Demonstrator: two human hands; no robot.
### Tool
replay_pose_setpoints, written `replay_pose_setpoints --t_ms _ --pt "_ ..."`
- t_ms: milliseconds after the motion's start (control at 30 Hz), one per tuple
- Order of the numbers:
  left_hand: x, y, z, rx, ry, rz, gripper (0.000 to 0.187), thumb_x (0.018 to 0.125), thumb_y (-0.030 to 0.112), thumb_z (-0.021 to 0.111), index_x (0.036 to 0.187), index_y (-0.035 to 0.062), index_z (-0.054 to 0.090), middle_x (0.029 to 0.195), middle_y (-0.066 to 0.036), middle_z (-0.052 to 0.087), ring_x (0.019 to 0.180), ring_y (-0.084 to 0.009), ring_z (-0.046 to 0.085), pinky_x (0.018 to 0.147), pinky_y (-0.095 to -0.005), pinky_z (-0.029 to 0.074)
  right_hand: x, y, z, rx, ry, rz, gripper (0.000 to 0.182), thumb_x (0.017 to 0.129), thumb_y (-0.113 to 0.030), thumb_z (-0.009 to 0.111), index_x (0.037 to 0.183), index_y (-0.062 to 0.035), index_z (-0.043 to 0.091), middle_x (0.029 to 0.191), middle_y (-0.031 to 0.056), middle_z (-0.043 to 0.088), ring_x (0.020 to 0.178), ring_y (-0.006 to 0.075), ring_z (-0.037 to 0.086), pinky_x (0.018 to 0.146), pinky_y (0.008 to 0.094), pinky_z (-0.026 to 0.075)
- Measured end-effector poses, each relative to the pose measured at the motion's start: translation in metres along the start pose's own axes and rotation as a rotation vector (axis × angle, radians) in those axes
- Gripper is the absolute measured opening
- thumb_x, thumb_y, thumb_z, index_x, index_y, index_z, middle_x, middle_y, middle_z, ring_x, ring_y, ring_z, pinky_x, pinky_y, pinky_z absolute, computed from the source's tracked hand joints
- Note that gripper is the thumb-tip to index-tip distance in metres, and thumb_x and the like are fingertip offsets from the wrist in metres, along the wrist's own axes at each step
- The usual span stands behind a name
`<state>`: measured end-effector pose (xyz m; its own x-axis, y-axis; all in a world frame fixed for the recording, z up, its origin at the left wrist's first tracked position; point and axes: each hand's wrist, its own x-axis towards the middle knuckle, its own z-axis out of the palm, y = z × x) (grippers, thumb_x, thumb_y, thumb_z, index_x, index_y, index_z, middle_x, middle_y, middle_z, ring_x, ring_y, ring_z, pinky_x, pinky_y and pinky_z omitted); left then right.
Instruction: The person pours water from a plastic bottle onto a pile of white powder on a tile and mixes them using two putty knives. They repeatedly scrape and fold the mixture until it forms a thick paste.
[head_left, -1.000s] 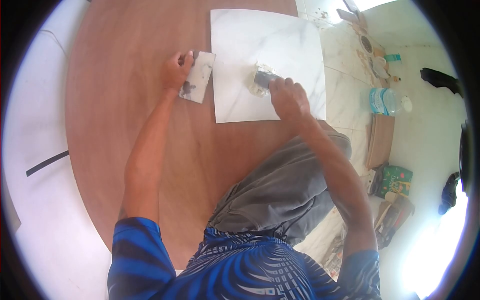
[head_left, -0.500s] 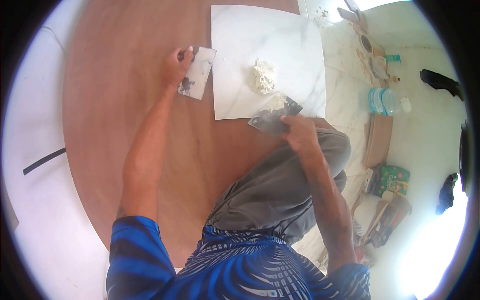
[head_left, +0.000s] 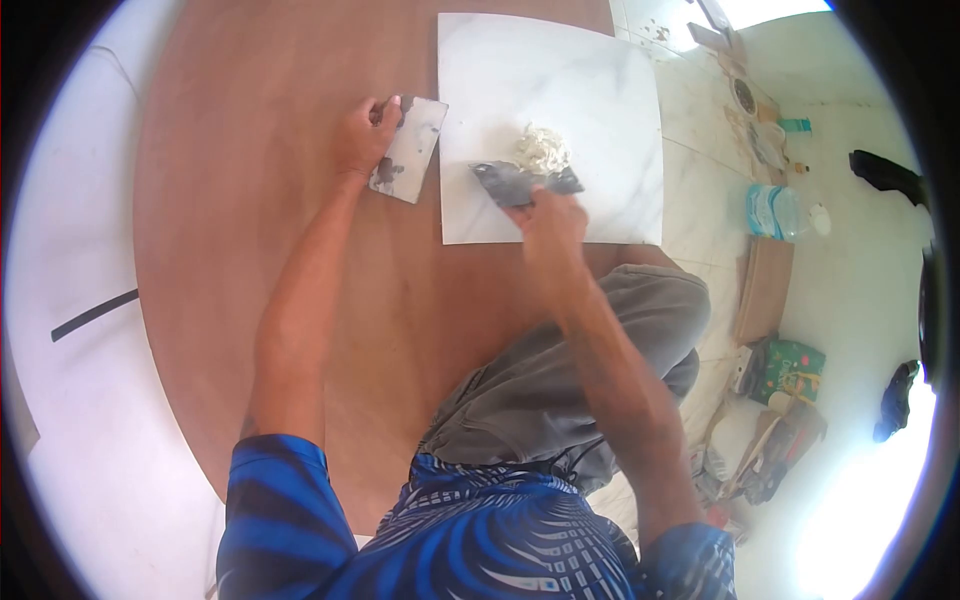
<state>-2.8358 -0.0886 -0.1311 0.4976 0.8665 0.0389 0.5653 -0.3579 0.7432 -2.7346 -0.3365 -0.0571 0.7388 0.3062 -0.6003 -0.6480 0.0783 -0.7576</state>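
Observation:
My left hand [head_left: 366, 138] grips the top left part of a pale, dark-stained rectangular plate [head_left: 412, 150], held over the brown board just left of the white marbled tile. My right hand [head_left: 553, 220] is closed on a dark flat scraper [head_left: 508, 186] above the lower middle of the tile [head_left: 605, 100]. Its wide blade lies against the near side of a lumpy off-white paste heap [head_left: 543, 150], and the blade's right part is slightly blurred.
The brown wooden board [head_left: 250, 230] spreads under the tile. My bent grey-trousered leg [head_left: 560, 360] is at its right. Along the right wall stand a water bottle [head_left: 772, 212], a brown panel [head_left: 764, 290] and a green bag [head_left: 794, 370].
My right hand has moved left with the scraper, and the blade has turned. The paste on the blade now merges with the heap, which looks rounder. My left hand still holds the plate.

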Motion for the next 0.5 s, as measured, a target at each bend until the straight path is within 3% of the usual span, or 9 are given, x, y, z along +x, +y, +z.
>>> replay_pose_setpoints --t_ms 167,267,300,400,433,500 --pt "-0.003 0.002 -0.002 -0.020 0.029 0.046 0.047 0.088 0.050 0.062 0.089 0.0038 0.069 0.081 -0.014 0.071 0.075 -0.0300 0.068 0.068 -0.0395 0.052 0.028 -0.075 -0.013 -0.499 -0.306 -0.047 0.024 0.092 -0.009 0.053 0.100 0.0138 0.056 0.097 0.0189 0.064 0.090 0.0260 0.067 0.082 0.0376 0.061" --pt "-0.001 -0.002 -0.001 0.018 0.031 0.065 0.046 0.088 0.050 0.062 0.089 0.0047 0.070 0.080 -0.014 0.071 0.074 -0.0295 0.068 0.067 -0.0393 0.052 0.025 -0.112 0.006 -1.253 -0.259 -0.176 0.029 0.093 -0.015 0.052 0.105 0.0098 0.060 0.095 0.0175 0.068 0.085 0.0245 0.069 0.076 0.0367 0.060" --pt "-0.001 -0.001 -0.002 0.013 0.025 0.056 0.046 0.088 0.050 0.062 0.088 0.0047 0.070 0.079 -0.014 0.071 0.073 -0.0293 0.068 0.067 -0.0392 0.052 0.033 -0.108 0.003 -1.552 -0.234 -0.375 0.028 0.092 -0.019 0.053 0.107 0.0043 0.060 0.092 0.0161 0.070 0.079 0.0272 0.070 0.068 0.0384 0.059" --pt "-0.002 0.001 -0.002 -0.008 0.015 0.044 0.047 0.088 0.051 0.062 0.088 0.0046 0.070 0.078 -0.013 0.070 0.072 -0.0286 0.067 0.067 -0.0388 0.052 0.027 -0.093 0.006 -1.949 -0.222 -0.753 0.016 0.088 -0.014 0.055 0.098 -0.0035 0.061 0.092 0.0144 0.068 0.084 0.0290 0.069 0.074 0.0421 0.055" --pt "-0.003 0.002 -0.002 -0.019 0.017 0.051 0.047 0.088 0.051 0.062 0.088 0.0046 0.070 0.078 -0.013 0.070 0.072 -0.0283 0.067 0.067 -0.0386 0.052 0.024 -0.082 0.003 -2.109 -0.270 -0.851 0.013 0.091 -0.013 0.055 0.101 -0.0064 0.059 0.091 0.0105 0.064 0.087 0.0259 0.068 0.070 0.0417 0.055" --pt "-0.002 0.004 -0.004 -0.022 0.005 0.049 0.047 0.089 0.051 0.061 0.088 0.0045 0.070 0.079 -0.013 0.070 0.073 -0.0284 0.067 0.067 -0.0387 0.052 0.029 -0.052 -0.012 -2.177 -0.286 -1.114 0.013 0.091 -0.012 0.054 0.101 -0.0062 0.058 0.093 0.0085 0.060 0.082 0.0246 0.063 0.068 0.0415 0.054"
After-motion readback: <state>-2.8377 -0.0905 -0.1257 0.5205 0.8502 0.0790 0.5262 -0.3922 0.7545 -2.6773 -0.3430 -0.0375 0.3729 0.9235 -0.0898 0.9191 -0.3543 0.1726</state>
